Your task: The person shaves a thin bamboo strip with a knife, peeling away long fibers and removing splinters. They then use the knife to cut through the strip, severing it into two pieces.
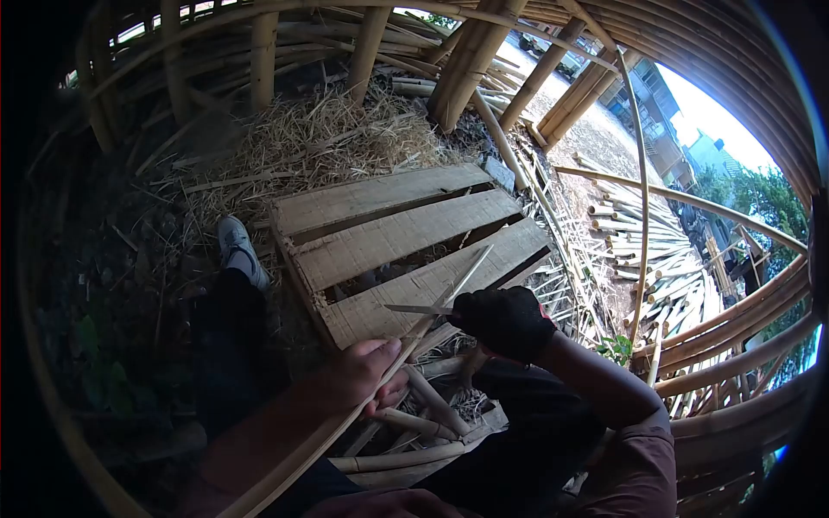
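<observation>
My bare left hand (373, 373) is closed around a long, pale bamboo strip (332, 432). The strip runs from the lower edge of the view up past my fingers, and its far end narrows over the wooden slats. In a black glove, my right hand (505, 324) grips a knife; its handle is hidden in the fist. The knife's blade (419, 309) points left and crosses the strip a little beyond my left hand, seemingly touching it. Beneath both lies a slatted wooden pallet (406, 229) with gaps between its boards.
Straw and shavings (337, 138) cover the ground behind the pallet. Upright bamboo posts (471, 65) stand at the back. Cut bamboo poles (648, 233) lie piled outside to the right. A curved bamboo rod (643, 190) rises at right. My shoe (240, 250) rests left of the pallet.
</observation>
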A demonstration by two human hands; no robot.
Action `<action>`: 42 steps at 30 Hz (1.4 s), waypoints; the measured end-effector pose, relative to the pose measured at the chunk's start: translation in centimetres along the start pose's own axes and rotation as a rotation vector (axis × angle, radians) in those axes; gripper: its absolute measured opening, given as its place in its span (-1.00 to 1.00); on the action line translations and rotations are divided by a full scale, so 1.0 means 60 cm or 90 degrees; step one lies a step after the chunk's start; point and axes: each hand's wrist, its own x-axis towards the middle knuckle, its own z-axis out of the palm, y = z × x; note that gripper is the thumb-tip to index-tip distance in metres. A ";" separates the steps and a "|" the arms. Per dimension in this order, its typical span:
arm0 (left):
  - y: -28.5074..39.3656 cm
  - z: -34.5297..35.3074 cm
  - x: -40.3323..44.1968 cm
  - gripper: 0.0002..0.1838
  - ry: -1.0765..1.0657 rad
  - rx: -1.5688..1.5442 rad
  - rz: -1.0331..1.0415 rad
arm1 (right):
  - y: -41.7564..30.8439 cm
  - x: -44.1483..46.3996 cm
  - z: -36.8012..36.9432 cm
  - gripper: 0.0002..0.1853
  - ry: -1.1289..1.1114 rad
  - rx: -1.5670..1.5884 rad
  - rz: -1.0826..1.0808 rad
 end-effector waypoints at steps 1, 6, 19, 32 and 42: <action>-0.001 -0.002 0.000 -0.62 -0.004 0.007 -0.002 | 0.028 0.006 0.012 -0.85 -0.004 -0.001 -0.003; -0.002 0.005 -0.004 -0.61 0.019 0.026 0.009 | 0.146 0.045 0.068 -0.85 -0.035 -0.101 0.113; 0.004 0.012 -0.020 -0.57 0.031 0.053 -0.013 | 0.150 0.022 0.097 -0.77 0.115 -0.157 -0.016; 0.003 0.013 -0.020 -0.58 0.033 0.034 -0.014 | 0.211 0.030 0.111 -0.86 0.135 -0.120 -0.035; 0.004 0.006 -0.014 -0.59 0.030 0.037 0.004 | 0.271 0.047 0.112 -0.71 0.024 -0.167 0.082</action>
